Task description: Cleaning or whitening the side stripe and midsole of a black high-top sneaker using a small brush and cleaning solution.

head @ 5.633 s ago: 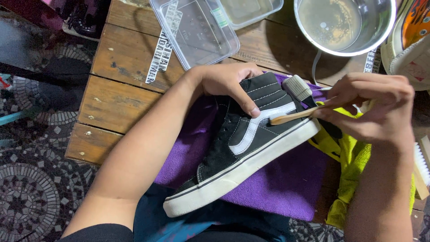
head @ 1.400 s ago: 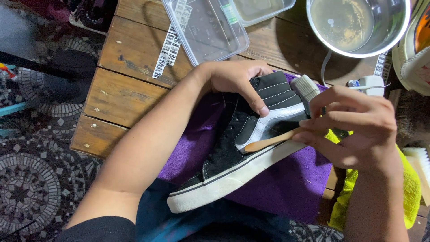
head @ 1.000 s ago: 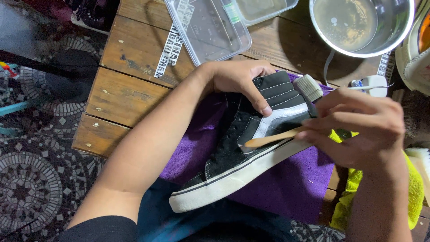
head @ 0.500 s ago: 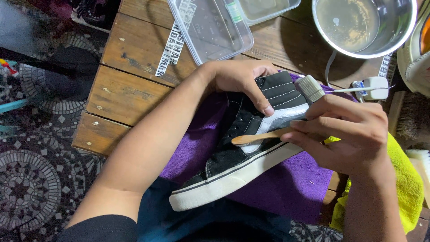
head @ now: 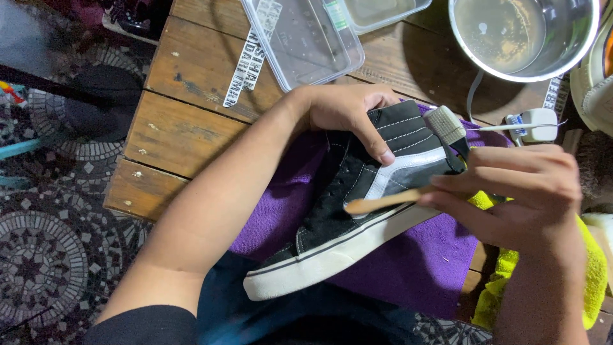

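Observation:
A black high-top sneaker [head: 332, 217] with a white sole and a grey side stripe lies on its side on a purple cloth [head: 408, 268]. My left hand [head: 348, 112] grips the shoe's collar from above, fingers curled over the ankle part. My right hand [head: 517, 191] holds a wooden-handled brush [head: 383, 202], its handle end pointing left across the shoe's side, just above the white sole. The brush's bristles are hidden under my fingers.
The wooden slat table [head: 191, 121] carries a clear plastic container [head: 306, 38], a metal bowl of cloudy water [head: 517, 32] and a white toothbrush [head: 530, 124]. A yellow-green cloth [head: 594, 275] lies at the right. Patterned mosaic floor [head: 45, 255] lies to the left.
My right hand with the brush has slid leftward along the shoe's side, from the heel toward the middle. My left hand has kept its grip on the collar.

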